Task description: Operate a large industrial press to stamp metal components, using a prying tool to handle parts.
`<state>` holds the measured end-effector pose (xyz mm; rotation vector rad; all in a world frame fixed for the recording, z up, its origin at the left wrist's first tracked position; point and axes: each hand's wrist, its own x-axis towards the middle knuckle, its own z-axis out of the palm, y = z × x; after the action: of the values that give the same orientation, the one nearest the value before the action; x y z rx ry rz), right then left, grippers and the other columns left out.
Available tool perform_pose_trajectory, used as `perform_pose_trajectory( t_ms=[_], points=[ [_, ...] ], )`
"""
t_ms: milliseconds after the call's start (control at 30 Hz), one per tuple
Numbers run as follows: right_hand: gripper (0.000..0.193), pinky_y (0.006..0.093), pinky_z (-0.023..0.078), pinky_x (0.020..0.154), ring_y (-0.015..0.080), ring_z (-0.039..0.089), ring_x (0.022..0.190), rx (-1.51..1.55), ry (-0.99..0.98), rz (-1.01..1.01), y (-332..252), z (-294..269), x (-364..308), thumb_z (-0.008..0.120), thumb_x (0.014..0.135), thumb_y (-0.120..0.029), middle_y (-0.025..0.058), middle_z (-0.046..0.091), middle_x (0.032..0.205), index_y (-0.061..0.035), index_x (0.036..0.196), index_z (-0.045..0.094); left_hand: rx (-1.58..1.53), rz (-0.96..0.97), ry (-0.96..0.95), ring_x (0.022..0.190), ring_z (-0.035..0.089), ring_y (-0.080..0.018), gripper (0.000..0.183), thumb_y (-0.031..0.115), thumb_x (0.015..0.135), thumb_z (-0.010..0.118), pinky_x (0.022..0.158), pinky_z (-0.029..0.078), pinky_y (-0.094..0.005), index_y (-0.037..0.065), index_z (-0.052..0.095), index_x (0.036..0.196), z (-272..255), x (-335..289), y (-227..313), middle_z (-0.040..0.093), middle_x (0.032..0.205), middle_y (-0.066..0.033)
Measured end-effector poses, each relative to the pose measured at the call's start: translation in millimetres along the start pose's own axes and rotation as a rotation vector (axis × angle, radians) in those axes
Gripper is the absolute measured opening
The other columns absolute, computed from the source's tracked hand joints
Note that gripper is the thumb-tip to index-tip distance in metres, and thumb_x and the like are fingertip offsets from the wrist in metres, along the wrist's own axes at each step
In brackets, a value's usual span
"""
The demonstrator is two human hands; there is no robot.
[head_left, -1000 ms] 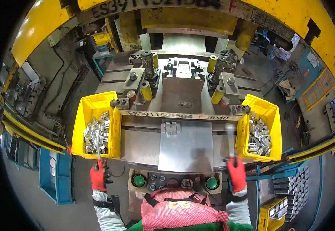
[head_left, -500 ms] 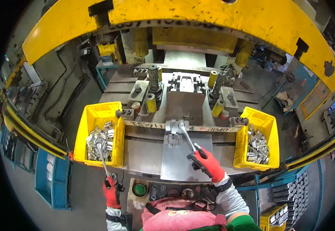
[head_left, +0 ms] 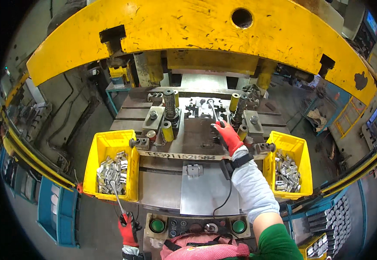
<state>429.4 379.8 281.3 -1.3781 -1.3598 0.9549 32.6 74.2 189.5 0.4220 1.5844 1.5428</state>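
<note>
Red-and-black gloves are worn on both hands. By the right hand [head_left: 227,136], a metal rod-like tool [head_left: 215,112] is gripped, its rounded end held at the die [head_left: 191,108]; whether a part is seated there cannot be told. By the left hand [head_left: 128,229], a second rod-like tool [head_left: 120,202] is gripped, its end rested among the loose metal parts [head_left: 110,169] in the left yellow bin [head_left: 133,177].

The work is judged to be under way: one part [head_left: 193,170] is laid on the metal sheet [head_left: 206,195] in front of the die, and many are left in the left bin and in the right yellow bin [head_left: 304,173]. Which have been finished cannot be told.

Two tools, two bins beside the press, one sheet and two green buttons [head_left: 157,225] are counted; the heaped parts cannot be counted.
</note>
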Motion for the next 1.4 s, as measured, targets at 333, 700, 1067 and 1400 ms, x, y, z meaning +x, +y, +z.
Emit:
perform_pose_trajectory(
  t_ms=[333,700,1067,1400],
  points=[
    [0.026,0.0279,0.040,0.065,0.0143,0.050,0.069,-0.070,0.023,-0.049,7,8,2,0.056,0.075,-0.024,0.0055,0.057,0.076,-0.0018,0.089,0.053,0.048,-0.030,0.073,0.041,0.047,-0.0112,0.020,0.014,0.076,0.057,0.033,0.041,-0.0260,0.010,0.047,0.093,-23,-7,-7,0.049,0.064,-0.0020],
    [0.044,0.0287,0.038,0.074,0.0165,0.048,0.081,-0.066,0.482,-0.208,-35,-32,-122,0.050,0.082,-0.025,0.0101,0.054,0.092,-0.0080,0.121,0.038,0.024,0.060,0.198,0.054,0.049,-0.0085,0.038,0.014,0.074,0.062,0.041,0.041,-0.0234,0.008,0.044,0.107,-30,5,-53,0.053,0.077,-0.0021],
    [0.064,0.0311,0.032,0.088,0.0245,0.043,0.100,-0.045,0.925,0.609,222,-128,-424,0.063,0.070,-0.015,0.0172,0.043,0.114,0.0064,0.119,0.029,0.268,-0.518,0.065,0.047,0.046,-0.0189,0.050,0.028,0.065,0.070,0.036,0.036,-0.0371,0.009,0.041,0.102,-87,43,-174,0.051,0.074,-0.0064],
    [0.082,0.0352,0.043,0.075,0.0308,0.052,0.095,-0.459,0.339,0.876,263,-52,-406,0.076,0.048,-0.036,0.0229,0.053,0.099,0.0069,0.108,0.039,1.025,-0.230,0.014,0.103,0.046,-0.0298,0.094,0.037,0.043,0.079,0.081,0.040,-0.0338,-0.006,0.033,0.112,-67,90,-198,0.045,0.111,-0.0212]
  ],
)
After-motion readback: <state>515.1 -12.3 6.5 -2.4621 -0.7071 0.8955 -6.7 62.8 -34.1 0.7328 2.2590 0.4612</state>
